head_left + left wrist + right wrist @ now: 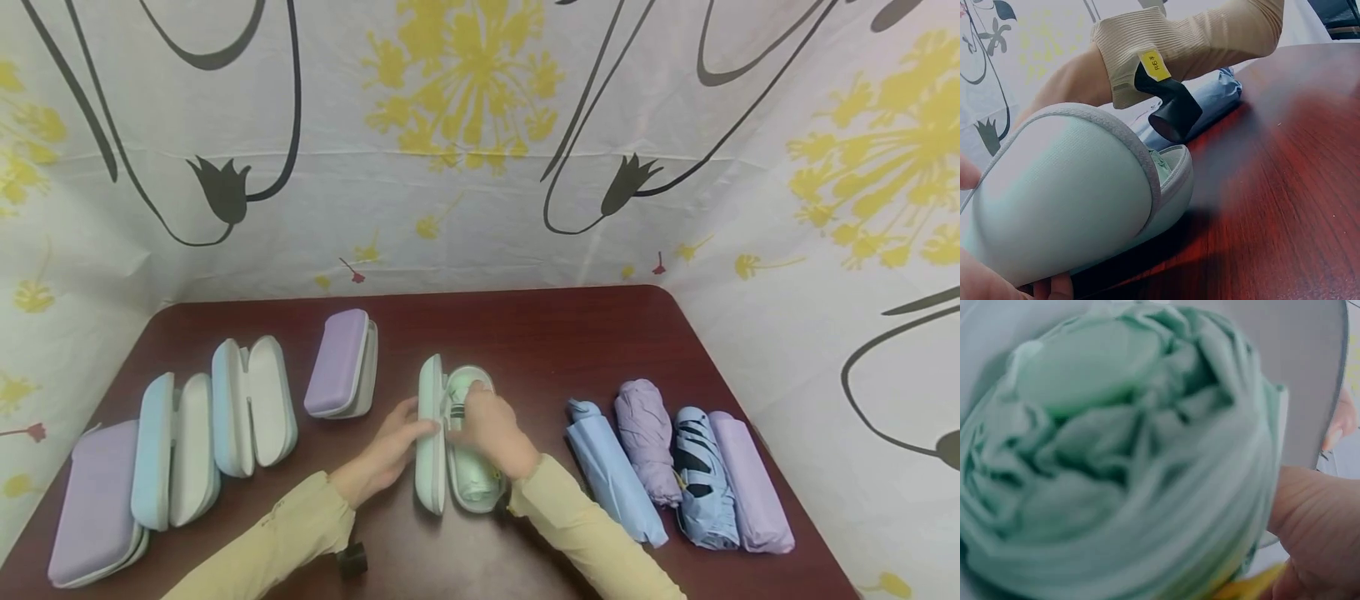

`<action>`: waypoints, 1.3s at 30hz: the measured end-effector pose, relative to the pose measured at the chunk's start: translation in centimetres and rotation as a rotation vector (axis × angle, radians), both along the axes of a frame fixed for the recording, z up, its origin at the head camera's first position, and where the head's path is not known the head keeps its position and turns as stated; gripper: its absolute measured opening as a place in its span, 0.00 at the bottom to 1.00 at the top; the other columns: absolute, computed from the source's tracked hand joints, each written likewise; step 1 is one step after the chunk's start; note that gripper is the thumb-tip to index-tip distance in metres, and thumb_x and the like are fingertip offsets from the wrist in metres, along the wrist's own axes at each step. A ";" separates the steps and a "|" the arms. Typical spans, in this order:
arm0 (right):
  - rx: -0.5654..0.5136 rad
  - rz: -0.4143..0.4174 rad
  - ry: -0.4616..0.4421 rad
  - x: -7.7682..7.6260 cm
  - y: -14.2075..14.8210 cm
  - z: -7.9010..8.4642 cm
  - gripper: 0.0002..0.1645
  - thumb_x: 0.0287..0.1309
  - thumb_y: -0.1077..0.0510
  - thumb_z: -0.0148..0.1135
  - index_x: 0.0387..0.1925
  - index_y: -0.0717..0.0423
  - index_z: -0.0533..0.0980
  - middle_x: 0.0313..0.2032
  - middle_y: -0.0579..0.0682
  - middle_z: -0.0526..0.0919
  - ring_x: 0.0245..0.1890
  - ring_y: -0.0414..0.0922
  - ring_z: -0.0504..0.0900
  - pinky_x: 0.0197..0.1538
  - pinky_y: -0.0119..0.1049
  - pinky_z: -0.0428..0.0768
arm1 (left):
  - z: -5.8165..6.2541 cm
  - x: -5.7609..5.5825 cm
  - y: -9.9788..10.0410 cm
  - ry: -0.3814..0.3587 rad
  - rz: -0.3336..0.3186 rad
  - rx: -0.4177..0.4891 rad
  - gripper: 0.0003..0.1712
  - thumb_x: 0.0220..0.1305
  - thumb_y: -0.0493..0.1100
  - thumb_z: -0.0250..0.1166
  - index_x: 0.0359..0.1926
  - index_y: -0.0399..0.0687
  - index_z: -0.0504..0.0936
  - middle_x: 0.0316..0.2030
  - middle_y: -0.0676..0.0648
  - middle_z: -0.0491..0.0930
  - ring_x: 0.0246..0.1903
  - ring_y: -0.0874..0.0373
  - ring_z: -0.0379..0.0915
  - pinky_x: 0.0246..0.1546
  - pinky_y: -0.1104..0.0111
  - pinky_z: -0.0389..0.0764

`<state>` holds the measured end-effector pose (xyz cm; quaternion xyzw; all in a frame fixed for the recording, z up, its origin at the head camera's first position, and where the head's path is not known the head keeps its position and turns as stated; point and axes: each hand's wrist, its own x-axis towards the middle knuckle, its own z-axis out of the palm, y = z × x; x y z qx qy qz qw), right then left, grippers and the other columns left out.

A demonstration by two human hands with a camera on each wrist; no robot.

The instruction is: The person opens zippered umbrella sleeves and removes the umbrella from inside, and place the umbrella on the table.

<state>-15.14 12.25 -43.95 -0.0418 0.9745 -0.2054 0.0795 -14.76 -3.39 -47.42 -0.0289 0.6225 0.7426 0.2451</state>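
A mint-green hard umbrella case stands open at the table's middle, its lid upright on the left. Inside the other half lies a folded pale green umbrella, its bunched end large in the right wrist view. My left hand holds the lid from the left; in the left wrist view, fingers reach under the case shell. My right hand grips the green umbrella near its far end, thumb on the left side. That hand hides part of the umbrella; the right fingertips are mostly out of sight.
At left stand two open light blue cases and a lilac case; another lilac case lies farther back. On the right lie folded umbrellas: blue, lilac, blue-and-black and lilac. Patterned cloth hangs behind.
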 end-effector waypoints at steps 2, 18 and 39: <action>0.010 -0.017 0.004 0.0 -0.2 -0.2 0.44 0.35 0.52 0.74 0.49 0.74 0.64 0.28 0.57 0.76 0.27 0.53 0.79 0.30 0.44 0.78 | 0.0 0.0 0.0 -0.002 -0.002 -0.001 0.46 0.48 0.36 0.59 0.67 0.30 0.48 0.58 0.28 0.63 0.54 0.43 0.65 0.59 0.50 0.64; -0.256 -0.036 -0.069 -0.3 1.6 -1.1 0.55 0.33 0.55 0.74 0.62 0.68 0.56 0.38 0.59 0.78 0.35 0.50 0.78 0.36 0.42 0.78 | 0.7 0.0 0.3 -0.006 -0.045 -0.005 0.49 0.48 0.37 0.61 0.68 0.34 0.46 0.54 0.29 0.66 0.48 0.46 0.69 0.55 0.50 0.68; -0.846 -0.141 -0.159 -0.8 5.4 -0.4 0.42 0.43 0.68 0.64 0.62 0.73 0.59 0.43 0.65 0.76 0.38 0.49 0.78 0.38 0.40 0.79 | 0.8 0.2 -0.8 -0.001 0.038 -0.035 0.46 0.50 0.36 0.61 0.68 0.33 0.49 0.52 0.30 0.67 0.47 0.48 0.69 0.56 0.54 0.67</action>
